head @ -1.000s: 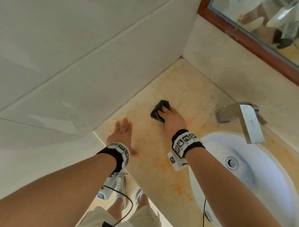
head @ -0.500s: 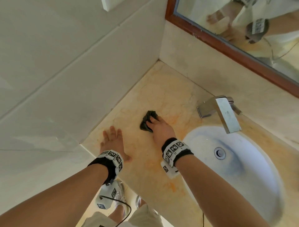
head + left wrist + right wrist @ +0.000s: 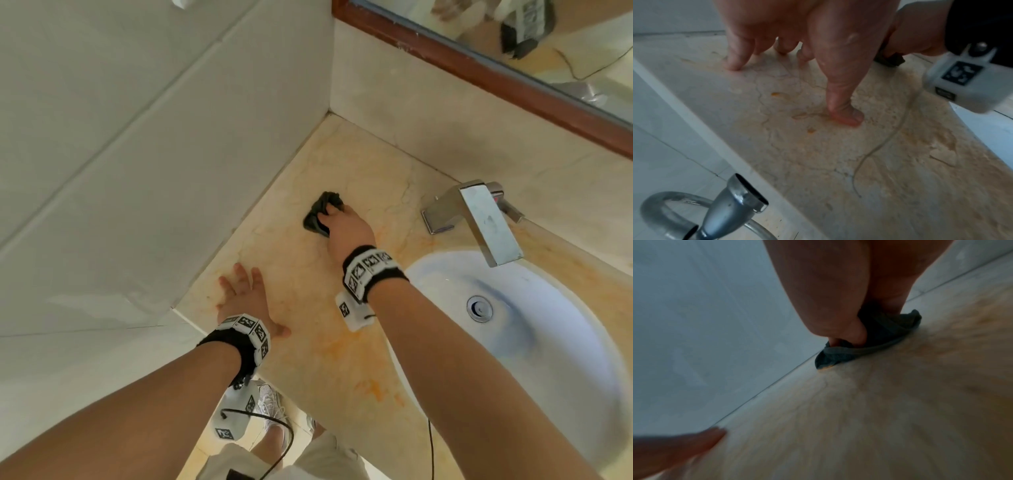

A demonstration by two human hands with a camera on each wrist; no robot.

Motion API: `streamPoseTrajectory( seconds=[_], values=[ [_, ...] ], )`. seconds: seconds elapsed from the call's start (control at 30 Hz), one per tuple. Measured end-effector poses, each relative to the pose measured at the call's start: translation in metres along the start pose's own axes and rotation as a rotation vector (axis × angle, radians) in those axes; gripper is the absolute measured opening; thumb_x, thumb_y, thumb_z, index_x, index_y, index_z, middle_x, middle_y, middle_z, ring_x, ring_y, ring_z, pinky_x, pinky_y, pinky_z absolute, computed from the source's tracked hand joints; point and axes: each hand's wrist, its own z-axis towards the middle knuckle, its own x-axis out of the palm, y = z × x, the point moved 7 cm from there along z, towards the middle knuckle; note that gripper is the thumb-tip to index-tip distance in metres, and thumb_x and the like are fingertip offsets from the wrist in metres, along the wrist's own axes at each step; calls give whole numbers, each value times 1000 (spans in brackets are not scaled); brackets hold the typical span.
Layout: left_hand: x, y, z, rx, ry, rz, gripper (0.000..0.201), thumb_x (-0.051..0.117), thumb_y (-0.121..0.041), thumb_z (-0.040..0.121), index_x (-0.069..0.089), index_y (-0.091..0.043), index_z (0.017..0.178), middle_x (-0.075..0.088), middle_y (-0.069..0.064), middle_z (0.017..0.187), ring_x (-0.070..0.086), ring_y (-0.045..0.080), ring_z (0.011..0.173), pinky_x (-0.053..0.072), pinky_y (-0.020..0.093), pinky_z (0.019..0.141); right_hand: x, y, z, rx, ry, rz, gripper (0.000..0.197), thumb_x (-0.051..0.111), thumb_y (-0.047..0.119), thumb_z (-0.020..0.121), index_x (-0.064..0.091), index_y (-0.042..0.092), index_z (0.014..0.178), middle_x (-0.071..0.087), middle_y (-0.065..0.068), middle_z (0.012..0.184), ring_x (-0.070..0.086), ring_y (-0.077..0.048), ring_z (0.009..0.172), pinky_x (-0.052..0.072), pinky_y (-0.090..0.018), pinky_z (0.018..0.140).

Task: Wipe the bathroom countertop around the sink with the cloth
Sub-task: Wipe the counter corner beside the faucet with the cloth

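Note:
A small dark cloth point(image 3: 320, 212) lies bunched on the beige marble countertop point(image 3: 342, 349), left of the white sink point(image 3: 548, 359) and close to the side wall. My right hand point(image 3: 346, 224) grips the cloth and presses it onto the stone. In the right wrist view the thumb and fingers point(image 3: 838, 313) pinch the cloth point(image 3: 875, 340) near the wall joint. My left hand point(image 3: 241, 291) rests flat on the countertop near its front left corner, fingers spread. In the left wrist view its thumb point(image 3: 844, 112) and fingertips touch the orange-stained surface.
A square chrome faucet point(image 3: 479, 219) stands behind the sink. A tiled wall point(image 3: 154, 154) bounds the countertop on the left, with a backsplash and a wood-framed mirror point(image 3: 513, 78) at the back. A metal hose fitting point(image 3: 731, 203) hangs below the counter's front edge.
My right hand has slid the cloth away from me, toward the back corner. The left hand stays planted in the same spot. The head view has shifted.

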Motion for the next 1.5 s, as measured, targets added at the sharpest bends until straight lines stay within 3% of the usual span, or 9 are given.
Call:
streamPoseTrajectory(
  seconds=[0.2, 0.33, 0.53, 0.73, 0.9, 1.07, 1.33, 1.5],
  values=[
    [0, -1, 4, 8, 12, 6, 148, 83, -63, 59, -22, -16, 152, -35, 13, 155, -18, 45, 145, 24, 58, 116, 37, -7, -89, -3, 13, 72, 66, 47, 6, 92, 28, 27, 152, 17, 6, 161, 12, -25, 148, 28, -36, 115],
    [-1, 0, 6, 12, 10, 21, 150, 83, -65, 56, -22, -16, 152, -35, 12, 155, -18, 46, 144, 26, 60, 114, 64, -4, -113, -12, 37, 64, 63, 43, 13, 93, 26, 23, 153, 17, 1, 161, 11, -27, 148, 24, -36, 118],
    [-7, -3, 7, -7, 26, 9, 152, 85, -64, 55, -23, -17, 152, -36, 12, 155, -19, 47, 144, 23, 59, 116, 53, 6, -87, -31, -20, 43, 60, 46, 10, 94, 33, 24, 150, 22, 3, 160, 17, -27, 147, 32, -38, 115],
    [-9, -4, 7, -32, 25, 0, 153, 86, -64, 54, -22, -18, 152, -35, 10, 155, -18, 47, 144, 24, 59, 115, 12, 15, -16, -27, -9, -25, 60, 46, 6, 93, 35, 22, 149, 21, 2, 160, 18, -27, 146, 35, -41, 111],
    [-11, -5, 2, -30, 21, -9, 152, 86, -63, 54, -21, -19, 153, -34, 9, 156, -18, 45, 145, 23, 60, 115, -16, 4, 27, 48, 18, -37, 50, 48, 15, 94, 43, 16, 143, 41, -6, 148, 37, -27, 134, 40, -38, 104],
    [-11, -6, 0, -30, 17, -9, 151, 85, -63, 55, -21, -19, 153, -35, 9, 156, -19, 45, 145, 23, 60, 115, -7, 12, 3, 35, -10, -62, 44, 48, 13, 94, 49, 15, 138, 45, -7, 143, 39, -27, 132, 40, -37, 103],
    [-10, -5, 5, -33, 36, 11, 153, 85, -65, 54, -23, -19, 152, -37, 10, 154, -18, 47, 144, 25, 61, 114, 43, 25, -87, -83, -3, -21, 58, 50, 9, 93, 35, 19, 148, 25, -1, 158, 21, -27, 145, 34, -36, 111],
    [-11, -6, 2, -30, 32, 34, 152, 84, -66, 55, -23, -17, 152, -36, 12, 155, -17, 48, 144, 26, 61, 113, 31, 24, -64, -79, -42, -39, 57, 52, 9, 93, 38, 22, 147, 25, 2, 159, 20, -26, 146, 38, -38, 108]
  ],
)
